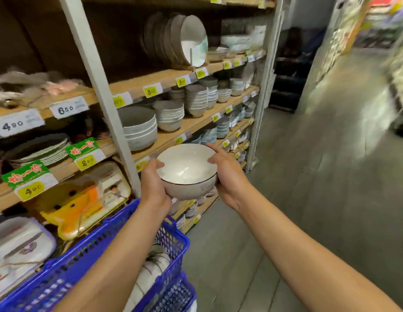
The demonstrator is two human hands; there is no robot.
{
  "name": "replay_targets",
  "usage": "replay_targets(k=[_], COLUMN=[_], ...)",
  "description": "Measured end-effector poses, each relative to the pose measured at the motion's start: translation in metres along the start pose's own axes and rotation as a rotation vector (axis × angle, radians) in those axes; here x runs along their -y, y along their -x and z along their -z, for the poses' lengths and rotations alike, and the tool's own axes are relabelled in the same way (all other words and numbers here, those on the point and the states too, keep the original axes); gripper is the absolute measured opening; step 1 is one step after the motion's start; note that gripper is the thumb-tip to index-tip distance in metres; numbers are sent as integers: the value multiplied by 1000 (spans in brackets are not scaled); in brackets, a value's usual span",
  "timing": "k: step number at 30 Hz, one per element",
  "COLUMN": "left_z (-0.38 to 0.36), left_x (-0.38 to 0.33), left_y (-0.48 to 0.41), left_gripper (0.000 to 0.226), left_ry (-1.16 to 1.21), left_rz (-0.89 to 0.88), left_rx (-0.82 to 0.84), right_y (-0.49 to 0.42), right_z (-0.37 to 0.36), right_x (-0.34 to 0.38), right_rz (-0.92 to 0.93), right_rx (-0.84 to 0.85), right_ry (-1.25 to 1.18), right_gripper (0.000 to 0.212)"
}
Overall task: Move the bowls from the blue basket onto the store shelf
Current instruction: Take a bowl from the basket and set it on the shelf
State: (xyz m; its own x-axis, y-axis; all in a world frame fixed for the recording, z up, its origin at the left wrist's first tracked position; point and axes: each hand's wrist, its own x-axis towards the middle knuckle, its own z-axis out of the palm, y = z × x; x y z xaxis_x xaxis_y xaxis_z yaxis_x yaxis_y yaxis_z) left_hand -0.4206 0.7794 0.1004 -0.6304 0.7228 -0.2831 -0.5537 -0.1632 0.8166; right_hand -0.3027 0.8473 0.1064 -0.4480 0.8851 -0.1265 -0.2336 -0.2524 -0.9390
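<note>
White bowl (pixel 187 171) held in both hands, above the blue basket (pixel 106 235) and just short of the store shelf (pixel 196 129) beyond it.
Left hand (pixel 154 188) cups the basket-side wall, thumb on rim; right hand (pixel 227 176) grips the opposite side, fingers curled over the rim; glazed ceramic: stiff, slick, chip-prone, some weight; support wall and underside, not rim alone; probably more bowls inside the basket, too blurred to confirm.

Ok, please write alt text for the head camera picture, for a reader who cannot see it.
A person's left hand and right hand hold a white bowl with a dark rim upright in front of a store shelf holding stacked bowls. Below the left arm, other bowls lie in the blue basket.
</note>
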Motion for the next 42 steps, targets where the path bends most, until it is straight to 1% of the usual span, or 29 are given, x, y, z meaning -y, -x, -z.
replay_targets(k=[2, 6, 10, 12, 14, 16, 18, 22, 24, 26, 33, 35, 38, 39, 42], left_z=[-32, -85, -126, -145, -162, -177, -190, -209, -215, -219, -216, -215, -216, -217, -224], left_x=[12, 31, 41, 43, 42, 39, 32, 7, -10, -27, -73, -83, -99, -104, -121], left_y=[-4, -16, -44, -65, -91, -120, -150, -205, -229, -249, -290, -299, -314, -319, -334], left_gripper=[24, 21, 20, 20, 23, 31, 37, 27, 27, 28, 16, 20, 35, 36, 21], left_ry=[-41, -54, -52, -46, -40, -18, 9, 38, 57, 47, -43, -69, -79, -85, -126], left_rz=[26, 55, 75, 77, 75, 65, 49, 29, 1, -44, -235, -280, -362, -390, -456], left_rx=[27, 79, 133, 146, 149, 138, 133, 125, 119, 86, -78, -121, -198, -225, -314], right_y=[-9, -31, -63, -85, -113, -145, -178, -241, -268, -294, -366, -385, -416, -425, -456], right_z=[30, 78, 104, 112, 117, 116, 111, 86, 70, 54, 3, -9, -28, -35, -53], right_x=[15, 38, 54, 60, 66, 73, 79, 95, 104, 111, 128, 131, 136, 138, 145], right_rz=[20, 31, 108, 150, 175, 202, 225, 264, 275, 274, 247, 217, 181, 170, 124], right_rx=[-34, -82, -112, -137, -155, -152, -147, -154, -143, -114, 70, 124, 235, 269, 366], right_ry=[-12, -43, -77, -66, -42, -32, -22, 9, 12, -7, -107, -129, -147, -157, -174], right_gripper=[47, 50, 42, 42, 49, 57, 59, 58, 57, 53, 39, 38, 39, 39, 40])
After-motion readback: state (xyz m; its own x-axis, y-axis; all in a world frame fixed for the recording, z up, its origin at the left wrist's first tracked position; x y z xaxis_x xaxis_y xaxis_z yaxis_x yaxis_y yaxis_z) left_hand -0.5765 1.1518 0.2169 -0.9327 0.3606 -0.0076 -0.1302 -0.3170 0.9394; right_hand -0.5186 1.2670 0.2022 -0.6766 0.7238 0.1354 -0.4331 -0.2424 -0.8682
